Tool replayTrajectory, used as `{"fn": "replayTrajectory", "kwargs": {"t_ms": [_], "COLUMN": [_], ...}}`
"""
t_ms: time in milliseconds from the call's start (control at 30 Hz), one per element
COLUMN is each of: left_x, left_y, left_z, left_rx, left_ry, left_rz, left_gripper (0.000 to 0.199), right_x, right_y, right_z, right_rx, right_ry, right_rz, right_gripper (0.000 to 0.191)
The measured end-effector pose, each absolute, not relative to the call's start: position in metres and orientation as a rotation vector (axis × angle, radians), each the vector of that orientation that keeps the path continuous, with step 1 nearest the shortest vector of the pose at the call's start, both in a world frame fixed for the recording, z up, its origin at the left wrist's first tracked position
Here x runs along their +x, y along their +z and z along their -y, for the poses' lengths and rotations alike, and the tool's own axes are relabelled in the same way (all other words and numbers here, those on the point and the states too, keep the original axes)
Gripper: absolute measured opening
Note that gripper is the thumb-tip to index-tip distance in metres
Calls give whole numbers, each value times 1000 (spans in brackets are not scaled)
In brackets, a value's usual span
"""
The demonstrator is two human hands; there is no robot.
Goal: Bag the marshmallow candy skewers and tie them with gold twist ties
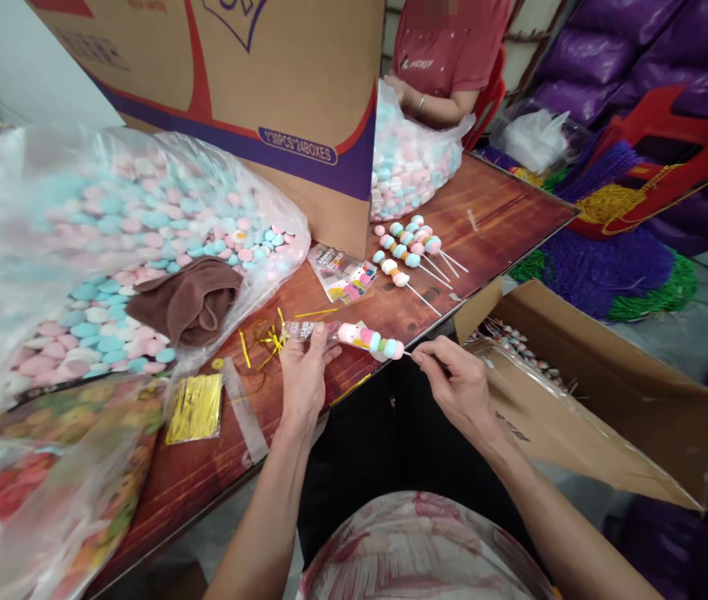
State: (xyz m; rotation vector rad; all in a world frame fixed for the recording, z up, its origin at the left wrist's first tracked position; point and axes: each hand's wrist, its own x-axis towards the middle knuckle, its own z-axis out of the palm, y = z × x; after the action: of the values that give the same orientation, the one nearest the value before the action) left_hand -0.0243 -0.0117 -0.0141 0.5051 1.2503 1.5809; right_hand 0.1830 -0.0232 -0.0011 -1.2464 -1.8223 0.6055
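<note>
Pinching a candy skewer (372,340) by its thin white stick (408,354) in the right hand (454,383); grasping a clear printed wrapper (301,331) in the left hand (304,375). Held between both, at the table (516,218)'s near edge: puffy, rounded, pastel pink, white, blue and green.

At our left a crumpled brown cloth (184,302), before us a large printed carton (278,79), beyond its edge a co-worker (447,79) in a red shirt (463,46), to our right stacked purple sacks (600,54), a white plastic bag (534,137), heaped purple strands (616,271)
</note>
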Motion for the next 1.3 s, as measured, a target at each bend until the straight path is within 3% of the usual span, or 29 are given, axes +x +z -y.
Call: {"fn": "replayTrajectory", "kwargs": {"t_ms": [233, 567, 700, 1033, 1167, 1300], "left_x": [-18, 2, 3, -5, -1, -1], "left_y": [-12, -15, -14, -8, -11, -10], "left_z": [12, 15, 18, 15, 18, 20], "left_rx": [427, 419, 430, 400, 440, 523], "left_ry": [1617, 1573, 1562, 1608, 1595, 1522], "left_rz": [-1149, -1017, -1005, -890, -897, -901], "left_gripper": [36, 35, 34, 31, 36, 38], "right_x": [177, 158, 147, 131, 129, 127], "right_y": [0, -16, -16, -4, -6, -7], "right_z": [24, 34, 36, 45, 45, 42], "right_rx": [-1224, -1235, -1223, -1166, -1154, -1268], "right_ry": [496, 16, 346, 1902, 1997, 1749], "right_rz": [1921, 2180, 2018, 739, 632, 854], "right_gripper": [19, 21, 23, 25, 26, 27]}}
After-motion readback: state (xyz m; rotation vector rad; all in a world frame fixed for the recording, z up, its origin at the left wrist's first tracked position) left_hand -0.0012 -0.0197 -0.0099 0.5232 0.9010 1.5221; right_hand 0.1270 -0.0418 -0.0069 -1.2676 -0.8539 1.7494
